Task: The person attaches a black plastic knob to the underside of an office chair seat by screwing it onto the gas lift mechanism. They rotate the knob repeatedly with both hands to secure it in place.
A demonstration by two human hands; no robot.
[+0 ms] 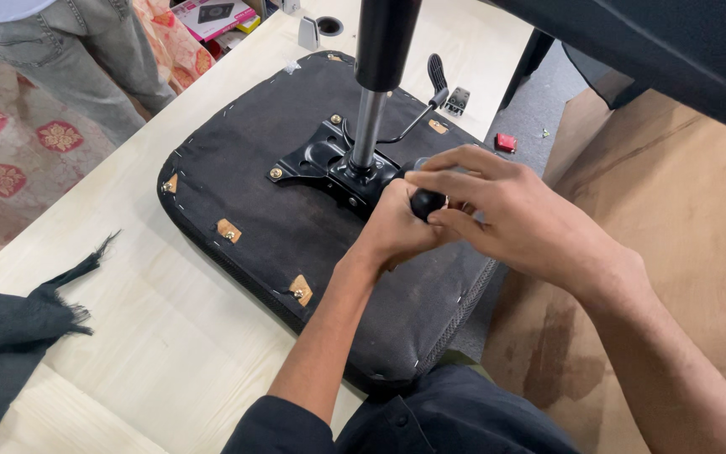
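Dark sleeves at bottom edge | left hand (392, 231) and right hand (497, 214) both closed around black knob (427, 203) beside metal plate (329, 164) of upturned seat (279, 227) | seat lies on pale wood table (170, 336), black cloth (10, 328) at left | patterned carpet (10, 134), brown cardboard (674, 219) at right | another person's legs (86, 50) stand far left
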